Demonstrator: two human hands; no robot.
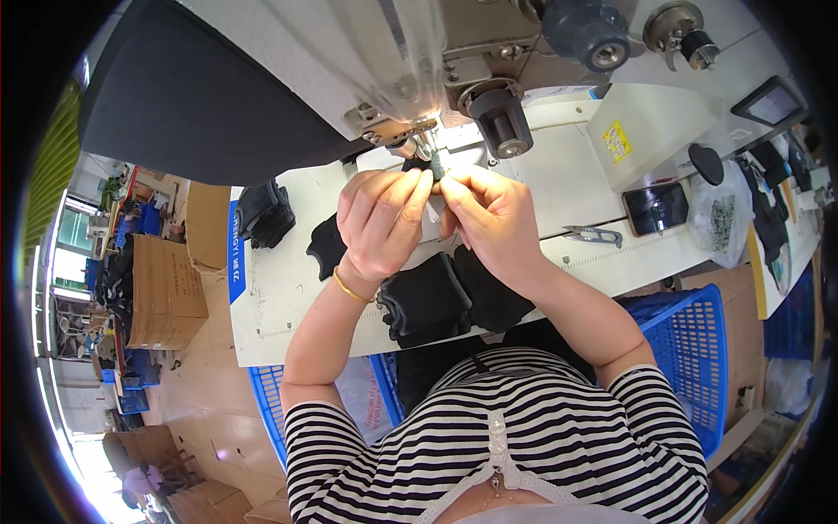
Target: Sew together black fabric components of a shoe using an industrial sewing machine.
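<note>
Nearest to the body, a blue plastic crate (690, 349) with latticed walls is seen at the near edge of the white worktable (288, 297), on the right; what it holds cannot be told. A second blue lattice basket (266, 410) shows at that same edge on the left, with a clear plastic bag inside it. On the worktable's near edge a pile of soft black knitted pieces (445, 297) is laid, thick and folded. Above that pile, the left hand (380, 218) and the right hand (493, 214) are brought together, fingertips of both pinched shut on a small dark fabric piece (436, 168), which is held just under the needle of the sewing machine (419, 61). A gold bangle (349, 286) is worn on the left wrist. Right of the hands, metal thread snips (594, 234) and a dark phone (656, 208) lie flat on the worktable. Beyond the phone, a clear bag of small dark parts (723, 220) is set. At the worktable's left end, a brown cardboard box (208, 225) stands.
</note>
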